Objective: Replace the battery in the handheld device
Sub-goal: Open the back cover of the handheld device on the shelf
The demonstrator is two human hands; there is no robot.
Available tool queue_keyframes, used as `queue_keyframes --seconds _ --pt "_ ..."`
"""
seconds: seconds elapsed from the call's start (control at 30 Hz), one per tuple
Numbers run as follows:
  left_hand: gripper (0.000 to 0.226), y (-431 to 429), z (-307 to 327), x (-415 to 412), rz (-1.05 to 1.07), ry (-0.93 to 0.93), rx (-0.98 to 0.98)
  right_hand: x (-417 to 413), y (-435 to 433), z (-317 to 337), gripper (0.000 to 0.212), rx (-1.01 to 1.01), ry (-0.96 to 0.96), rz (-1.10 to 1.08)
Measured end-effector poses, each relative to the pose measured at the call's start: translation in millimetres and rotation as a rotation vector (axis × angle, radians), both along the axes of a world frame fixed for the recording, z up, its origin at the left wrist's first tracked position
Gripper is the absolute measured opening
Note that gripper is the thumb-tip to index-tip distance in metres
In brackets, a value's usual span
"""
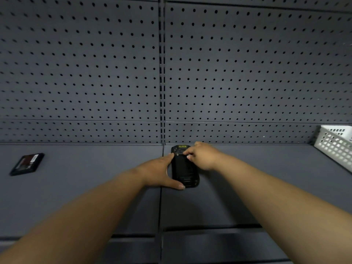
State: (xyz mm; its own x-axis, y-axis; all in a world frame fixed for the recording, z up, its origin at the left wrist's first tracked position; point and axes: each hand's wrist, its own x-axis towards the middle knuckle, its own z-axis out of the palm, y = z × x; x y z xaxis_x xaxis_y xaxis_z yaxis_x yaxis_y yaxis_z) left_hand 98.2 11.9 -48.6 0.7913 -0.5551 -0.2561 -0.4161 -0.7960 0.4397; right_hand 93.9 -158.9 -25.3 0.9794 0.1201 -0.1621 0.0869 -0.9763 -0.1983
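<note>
On the grey shelf (pixel 247 187), near to far:
Left hand (pixel 160 171): spread open, thumb and fingers bracing the handheld device's left edge.
Handheld device (pixel 183 169): black, face down, lying flat near the shelf's back.
Right hand (pixel 202 156): fingers curled, pinching at the device's upper end.
Battery (pixel 27 164): lying loose, well apart at far left.
White basket (pixel 335 146): far right.
Pegboard (pixel 114 63): behind.
</note>
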Motion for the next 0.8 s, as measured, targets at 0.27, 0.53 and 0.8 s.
queue_keyframes --seconds 0.27,0.53,0.8 --pt "0.113 0.3 -3.4 0.6 0.024 -0.001 -0.053 7.1 8.7 2.4 0.031 -0.021 -0.015 -0.017" --pt "0.112 1.8 -10.0 5.4 0.033 0.005 -0.097 18.8 15.8 0.6 0.033 -0.085 0.009 -0.060" --pt "0.096 2.2 -11.1 7.1 0.021 -0.005 -0.151 18.4 10.3 14.5 0.027 0.187 0.015 -0.090"
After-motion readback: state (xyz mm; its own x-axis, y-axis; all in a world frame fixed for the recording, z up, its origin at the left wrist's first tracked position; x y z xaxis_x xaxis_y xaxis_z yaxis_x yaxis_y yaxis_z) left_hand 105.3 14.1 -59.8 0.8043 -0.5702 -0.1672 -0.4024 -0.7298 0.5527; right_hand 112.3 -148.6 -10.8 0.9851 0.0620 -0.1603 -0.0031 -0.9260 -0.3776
